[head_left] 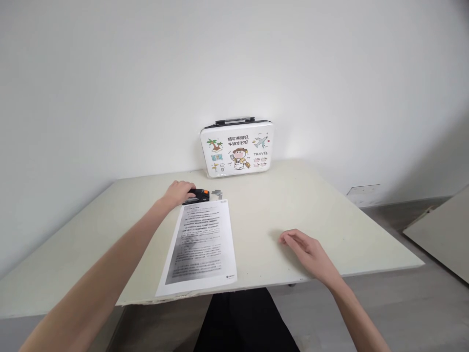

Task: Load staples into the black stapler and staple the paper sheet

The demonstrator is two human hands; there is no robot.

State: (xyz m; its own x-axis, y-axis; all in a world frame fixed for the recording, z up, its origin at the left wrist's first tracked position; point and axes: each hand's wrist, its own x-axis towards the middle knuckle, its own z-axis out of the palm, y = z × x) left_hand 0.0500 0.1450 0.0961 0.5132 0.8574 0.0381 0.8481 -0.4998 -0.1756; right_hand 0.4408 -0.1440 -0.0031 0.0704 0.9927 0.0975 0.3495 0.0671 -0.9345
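Observation:
My left hand (179,192) reaches forward, its fingers closed around one end of a black stapler (202,195) with an orange part on top. The stapler lies at the far edge of a printed sheet of paper (227,244), and part of it is hidden under my hand. Just right of the stapler are several small grey strips of staples (217,194). My right hand (302,250) rests near the front of the table, right of the sheet. Its fingers are loosely curled together, and nothing shows in them.
A white case (238,149) with cartoon prints and a black handle stands upright against the wall at the back of the pale table (286,195). The table's front edge runs close to my lap. A light panel (443,234) stands at the far right.

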